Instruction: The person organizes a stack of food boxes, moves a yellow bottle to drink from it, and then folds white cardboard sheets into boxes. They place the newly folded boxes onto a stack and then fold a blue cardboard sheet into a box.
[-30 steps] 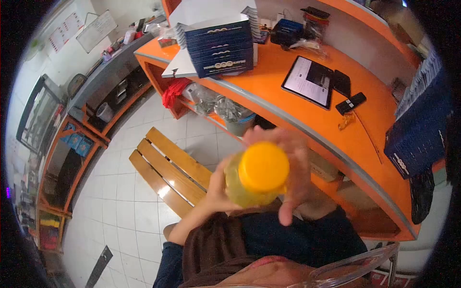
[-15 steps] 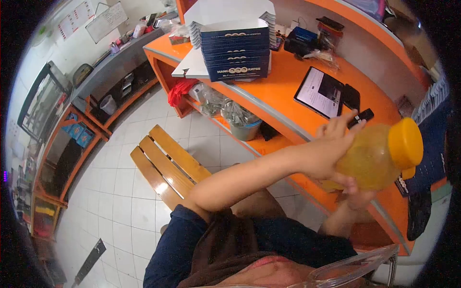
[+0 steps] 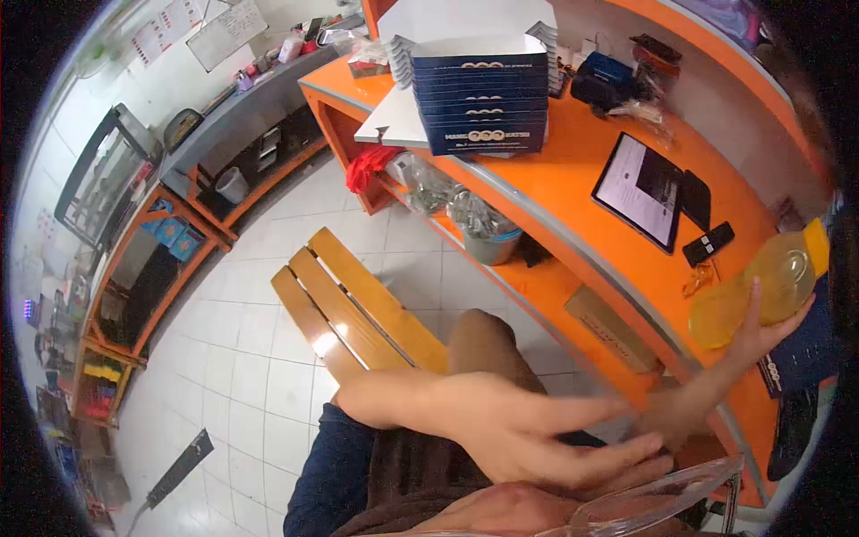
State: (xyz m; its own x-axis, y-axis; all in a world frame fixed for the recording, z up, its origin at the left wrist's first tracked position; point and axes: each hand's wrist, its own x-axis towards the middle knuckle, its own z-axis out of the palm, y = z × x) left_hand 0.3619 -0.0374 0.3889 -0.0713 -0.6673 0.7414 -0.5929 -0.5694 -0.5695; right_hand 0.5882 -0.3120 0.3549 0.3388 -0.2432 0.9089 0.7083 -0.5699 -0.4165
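Observation:
My right hand (image 3: 771, 329) is wrapped round a large yellow plastic bottle (image 3: 756, 291) at the right edge of the orange counter. The bottle is tilted, its yellow cap (image 3: 814, 247) pointing up and to the right. Close in front of my body, my left hand (image 3: 564, 438) is empty, with fingers stretched out toward the right forearm. On the counter near the bottle lie a small black device with white markings (image 3: 709, 244) and a small orange wrapper (image 3: 700, 279). A tablet (image 3: 637, 191) with a lit screen rests just beyond them.
A stack of dark blue folded boxes (image 3: 486, 125) stands on the orange counter (image 3: 573, 174). Below are a bin with a plastic liner (image 3: 488, 242) and a cardboard box (image 3: 611, 331). A slatted wooden bench (image 3: 358, 309) stands on the white tiled floor (image 3: 224, 358).
The bottle has moved right and down, with my right hand around it. My left hand has let go of the bottle and drawn back toward my body. The view has shifted slightly.

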